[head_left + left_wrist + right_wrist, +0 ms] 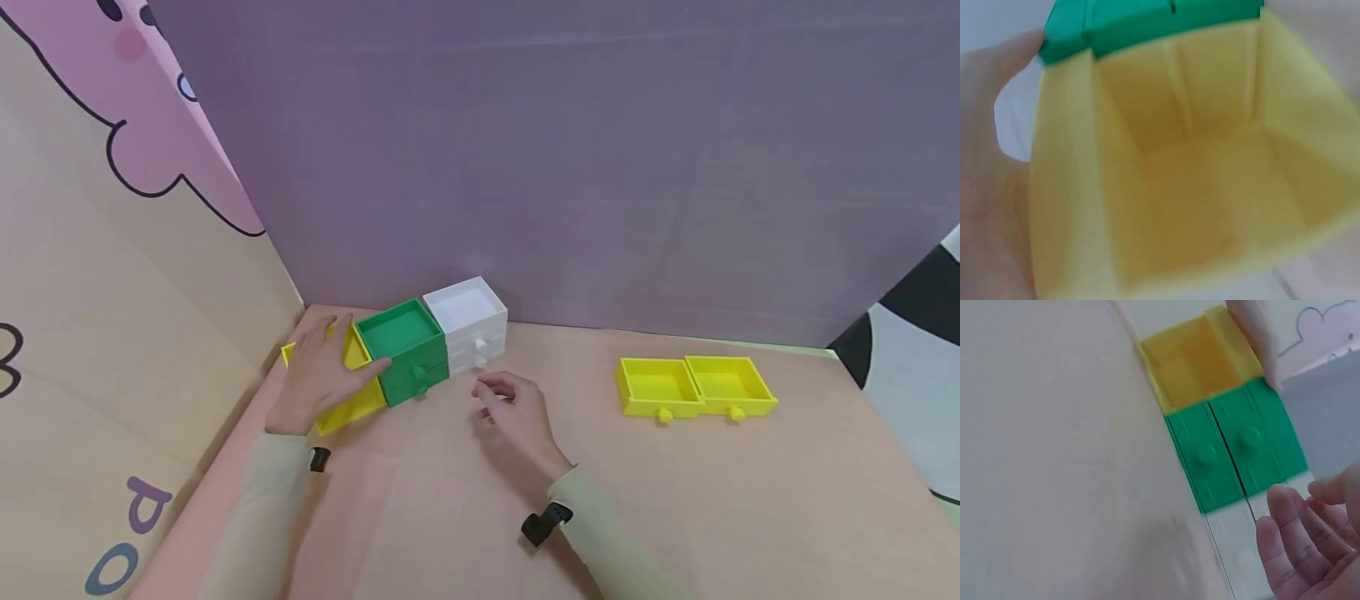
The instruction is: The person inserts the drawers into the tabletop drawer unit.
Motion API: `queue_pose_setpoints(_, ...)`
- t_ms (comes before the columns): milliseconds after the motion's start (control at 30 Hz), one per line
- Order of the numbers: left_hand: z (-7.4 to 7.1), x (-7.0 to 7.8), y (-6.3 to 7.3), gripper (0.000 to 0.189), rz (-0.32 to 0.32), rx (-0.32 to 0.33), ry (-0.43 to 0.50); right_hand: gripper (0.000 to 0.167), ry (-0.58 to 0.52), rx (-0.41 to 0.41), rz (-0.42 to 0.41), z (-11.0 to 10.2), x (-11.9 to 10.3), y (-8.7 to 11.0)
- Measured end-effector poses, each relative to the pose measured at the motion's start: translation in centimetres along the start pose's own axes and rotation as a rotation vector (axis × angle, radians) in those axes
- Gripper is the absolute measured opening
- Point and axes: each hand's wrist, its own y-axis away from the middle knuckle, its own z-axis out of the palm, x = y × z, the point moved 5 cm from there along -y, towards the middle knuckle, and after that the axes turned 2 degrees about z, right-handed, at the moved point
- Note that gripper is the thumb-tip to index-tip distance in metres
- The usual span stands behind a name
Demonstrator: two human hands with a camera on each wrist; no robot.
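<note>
My left hand (pixel 318 375) lies over the top of a yellow drawer case (pixel 354 410), its fingers reaching toward the back. Its straight thumb touches the upper edge of a green two-drawer box (pixel 411 354). In the left wrist view the case shows an open front and a hollow inside (pixel 1210 187) with no drawers. A white two-drawer box (pixel 471 321) stands against the green one's right side. In front of the white box, my right hand (pixel 519 410) hovers with loosely bent fingers and holds nothing; the right wrist view shows its fingertips (pixel 1280 497) overlapping the white front.
Two yellow drawers (pixel 660 387) with round knobs lie side by side on the right of the pink tabletop (pixel 420 517). A purple-grey backdrop (pixel 570 167) rises behind the boxes. At the left stands a cream panel (pixel 135 317) with printed pictures.
</note>
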Motion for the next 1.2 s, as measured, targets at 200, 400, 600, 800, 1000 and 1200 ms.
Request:
queue_pose_setpoints(200, -1.8, -2.5, 1.6, 0.108, -0.029, -0.065, -0.004, 0.022, 0.059, 0.031, 0.04, -4.6, 0.7, 1.2)
queue_pose_setpoints(400, -2.8, -4.1, 3.1, 0.101, -0.063, -0.114, 0.07, 0.03, 0.136, 0.055, 0.04, -9.1, 1.5, 2.3)
queue_pose_setpoints(600, -3.1, -4.3, 3.6, 0.1, -0.096, -0.15, 0.087, 0.038, 0.207, 0.097, 0.048, -13.6, 2.4, 3.5)
queue_pose_setpoints(800, -3.0, -4.4, 3.9, 0.108, -0.129, -0.153, 0.058, 0.048, 0.305, 0.162, 0.112, -18.0, 4.0, 4.7)
queue_pose_setpoints(1000, -3.2, -4.2, 4.7, 0.105, -0.137, -0.135, 0.017, 0.049, 0.339, 0.267, 0.195, -21.5, 5.8, 5.6)
queue_pose_setpoints(1200, -3.5, -3.6, 4.7, 0.104, -0.139, -0.128, -0.036, 0.05, 0.386, 0.304, 0.253, -23.4, 7.0, 5.9)
